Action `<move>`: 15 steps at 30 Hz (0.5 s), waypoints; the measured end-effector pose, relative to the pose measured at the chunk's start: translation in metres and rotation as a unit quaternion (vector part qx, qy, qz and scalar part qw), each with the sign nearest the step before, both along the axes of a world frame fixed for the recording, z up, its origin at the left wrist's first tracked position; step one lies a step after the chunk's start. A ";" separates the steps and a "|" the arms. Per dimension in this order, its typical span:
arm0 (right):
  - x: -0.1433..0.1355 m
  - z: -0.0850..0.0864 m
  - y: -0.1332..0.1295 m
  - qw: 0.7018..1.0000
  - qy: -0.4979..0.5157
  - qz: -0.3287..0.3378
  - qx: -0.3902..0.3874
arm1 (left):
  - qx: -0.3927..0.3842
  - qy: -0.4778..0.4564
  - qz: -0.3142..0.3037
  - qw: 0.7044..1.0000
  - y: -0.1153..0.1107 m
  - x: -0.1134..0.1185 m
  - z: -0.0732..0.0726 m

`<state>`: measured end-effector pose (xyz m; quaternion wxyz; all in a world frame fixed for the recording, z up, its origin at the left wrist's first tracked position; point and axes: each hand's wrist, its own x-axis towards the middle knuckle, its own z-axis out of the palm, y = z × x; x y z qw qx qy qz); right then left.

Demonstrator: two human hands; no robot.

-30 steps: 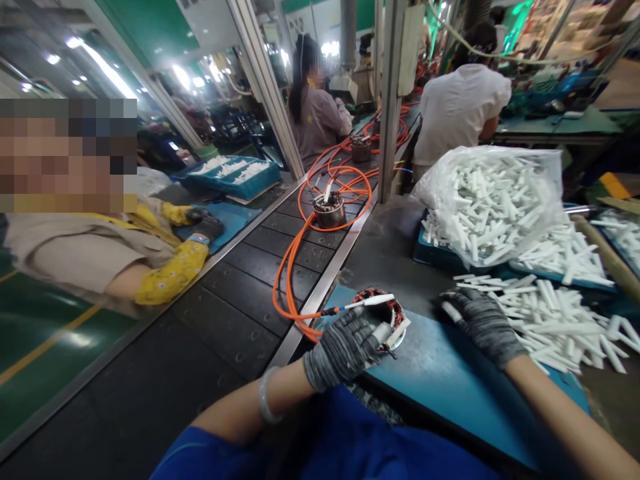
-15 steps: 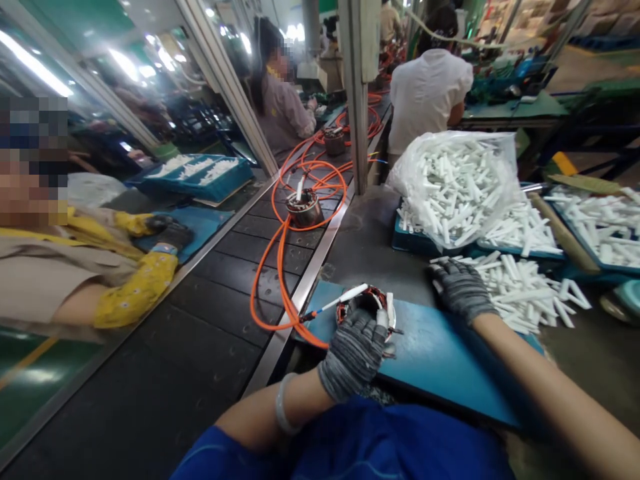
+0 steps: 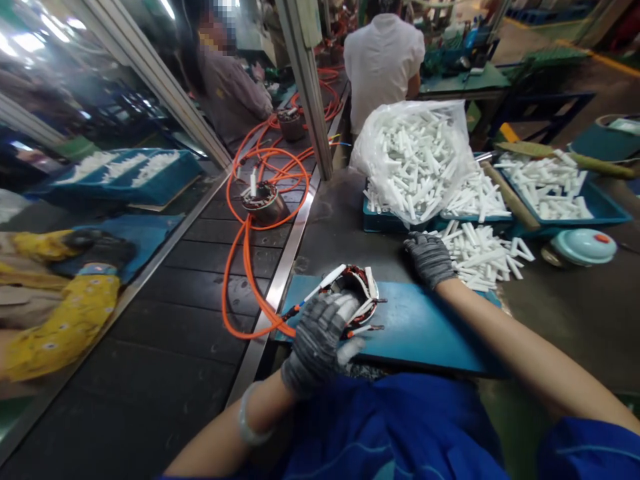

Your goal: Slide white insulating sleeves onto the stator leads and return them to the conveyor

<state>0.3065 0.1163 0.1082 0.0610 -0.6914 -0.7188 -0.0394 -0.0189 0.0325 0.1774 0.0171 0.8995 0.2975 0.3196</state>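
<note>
Both my hands wear grey striped gloves. My left hand (image 3: 320, 337) rests on the near left side of a copper-wound ring (image 3: 371, 285), its fingers apart and its thumb near a lead. White sleeves stand on the ring, and an orange cable (image 3: 250, 280) runs from it to the left. The ring lies on a blue mat (image 3: 425, 327). My right hand (image 3: 431, 259) is at the left edge of a loose pile of white tubes (image 3: 483, 257); its fingertips are bent, and what they hold, if anything, is too small to make out.
A plastic bag of white tubes (image 3: 413, 160) sits on blue trays behind the pile. A metal post (image 3: 307, 87) rises beside the conveyor (image 3: 200, 287), which carries another wound part (image 3: 264, 203). A co-worker's yellow sleeves (image 3: 75, 313) are at left. A round turquoise container (image 3: 583, 247) stands right.
The view has swung right. My left hand has shifted to the ring's near left side and opened its fingers. My right hand remains beside the pile.
</note>
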 end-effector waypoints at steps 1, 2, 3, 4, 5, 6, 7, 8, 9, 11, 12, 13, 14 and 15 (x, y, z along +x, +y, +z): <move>0.001 0.000 -0.007 1.000 0.003 -0.002 0.004 | -0.003 0.009 0.001 1.000 0.001 -0.006 -0.001; 0.001 0.000 -0.014 1.000 0.013 -0.005 0.011 | -0.010 0.025 -0.003 1.000 0.002 -0.010 -0.004; 0.000 0.001 -0.023 0.999 0.037 -0.008 0.021 | -0.019 0.040 -0.011 0.999 0.004 -0.014 -0.006; -0.004 0.003 -0.034 0.996 0.082 -0.010 0.036 | -0.029 0.049 -0.022 0.998 0.005 -0.017 -0.007; -0.010 0.005 -0.046 0.987 0.147 -0.014 0.055 | -0.041 0.049 -0.033 0.997 0.007 -0.018 -0.009; -0.018 0.009 -0.059 0.969 0.235 -0.020 0.075 | -0.057 0.046 -0.045 0.996 0.009 -0.019 -0.009; -0.027 0.013 -0.072 0.940 0.326 -0.030 0.093 | -0.079 0.041 -0.053 0.995 0.011 -0.018 -0.008; -0.037 0.017 -0.086 0.906 0.410 -0.038 0.101 | -0.102 0.035 -0.057 0.993 0.013 -0.017 -0.007; -0.046 0.021 -0.099 0.875 0.474 -0.044 0.087 | -0.123 0.029 -0.055 0.990 0.014 -0.016 -0.006; -0.063 0.030 -0.119 0.810 0.580 -0.070 0.041 | -0.147 0.017 -0.042 0.988 0.016 -0.011 -0.003; -0.070 0.034 -0.125 0.780 0.619 -0.087 0.015 | -0.149 0.007 -0.035 0.988 0.016 -0.008 -0.002; -0.074 0.036 -0.129 0.753 0.650 -0.102 -0.009 | -0.147 -0.004 -0.030 0.989 0.015 -0.005 -0.001; -0.077 0.038 -0.130 0.729 0.674 -0.115 -0.029 | -0.138 -0.015 -0.028 0.990 0.014 -0.003 -0.001; -0.079 0.038 -0.130 0.712 0.690 -0.122 -0.045 | -0.124 -0.025 -0.024 0.992 0.013 -0.001 -0.002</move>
